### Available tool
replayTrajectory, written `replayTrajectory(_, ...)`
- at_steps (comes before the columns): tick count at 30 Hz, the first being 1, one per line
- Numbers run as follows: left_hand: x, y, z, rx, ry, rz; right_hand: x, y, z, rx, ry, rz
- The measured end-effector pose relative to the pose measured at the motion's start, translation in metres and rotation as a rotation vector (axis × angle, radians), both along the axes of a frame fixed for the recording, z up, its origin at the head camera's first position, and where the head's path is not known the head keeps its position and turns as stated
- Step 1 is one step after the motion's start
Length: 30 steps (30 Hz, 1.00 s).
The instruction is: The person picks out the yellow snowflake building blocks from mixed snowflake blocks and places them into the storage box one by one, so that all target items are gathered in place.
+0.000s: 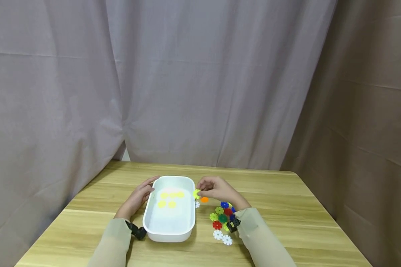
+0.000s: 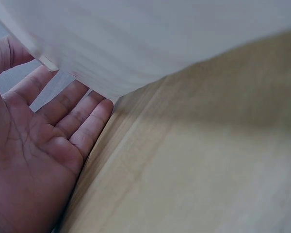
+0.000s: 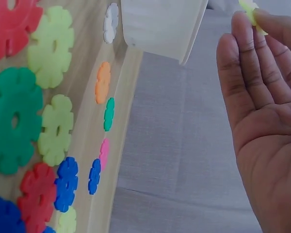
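A white tray [image 1: 169,224] stands on the table with several yellow flower-shaped plastic discs [image 1: 172,204] lying in it. My left hand [image 1: 137,198] holds the tray by its far left side. The left wrist view shows that hand's thumb [image 2: 12,53] at the rim and its fingers against the outer wall. Just beyond the tray's right rim, my right hand [image 1: 218,190] pinches a yellow-green flower disc [image 1: 196,194] between thumb and fingertips. An orange disc [image 1: 204,199] and a white disc [image 1: 197,204] lie below that hand.
To the right of the tray lies a loose group of discs: green [image 1: 222,218], red [image 1: 217,225], blue [image 1: 224,204], yellow-green and white [image 1: 218,234]. Small green [image 3: 109,114] and pink [image 3: 104,153] discs show in the right wrist view. Grey curtains [image 1: 200,92] hang behind the wooden table [image 1: 287,222].
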<state>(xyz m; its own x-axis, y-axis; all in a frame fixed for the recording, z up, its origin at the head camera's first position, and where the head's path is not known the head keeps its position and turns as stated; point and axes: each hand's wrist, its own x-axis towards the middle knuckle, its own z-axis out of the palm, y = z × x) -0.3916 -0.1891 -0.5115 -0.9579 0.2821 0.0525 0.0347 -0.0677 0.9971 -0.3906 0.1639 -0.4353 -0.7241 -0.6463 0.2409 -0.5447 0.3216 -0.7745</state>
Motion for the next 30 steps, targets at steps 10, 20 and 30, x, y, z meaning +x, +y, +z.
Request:
replayTrajectory(10,-0.003,-0.001,0.001,-0.001,-0.006,0.012,-0.012,-0.011,0.009,0.028,0.044,0.021)
replayTrajectory(20,-0.001,0.000,0.001,0.001,0.007,0.012,-0.019,-0.033,0.013,0.052,0.021,0.066)
replayTrajectory(30,-0.004,0.000,0.001,-0.016,0.002,0.022,-0.031,-0.058,0.016,0.139,-0.042,0.161)
